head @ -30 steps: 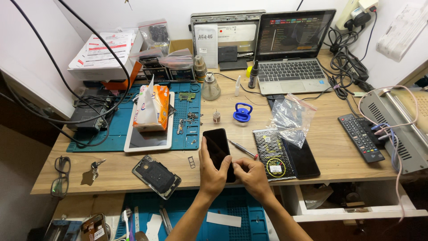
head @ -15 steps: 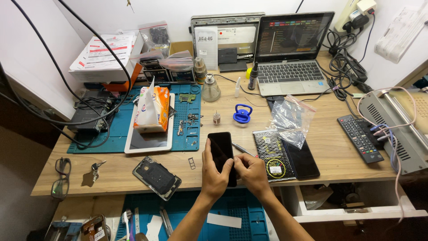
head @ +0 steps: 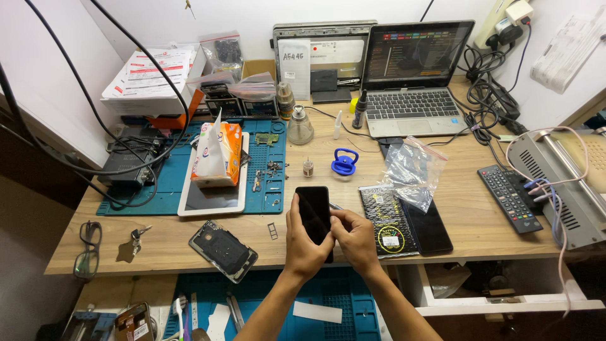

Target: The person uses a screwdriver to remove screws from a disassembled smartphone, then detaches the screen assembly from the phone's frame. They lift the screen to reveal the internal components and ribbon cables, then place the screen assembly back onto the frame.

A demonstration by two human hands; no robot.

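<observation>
Now left hand (head: 304, 243) clamping black phone (head: 314, 213) by edges, right hand (head: 355, 235) pinching from 3 o'clock; glass looking slick, thin, fragile, best gripped along rim.

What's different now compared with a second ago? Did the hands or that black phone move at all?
Hardly anything. The left hand holds the black phone as before, now slightly more upright, and the right hand has stayed at its lower right edge. The opened phone back, tissue pack and blue suction cup stayed put.
</observation>
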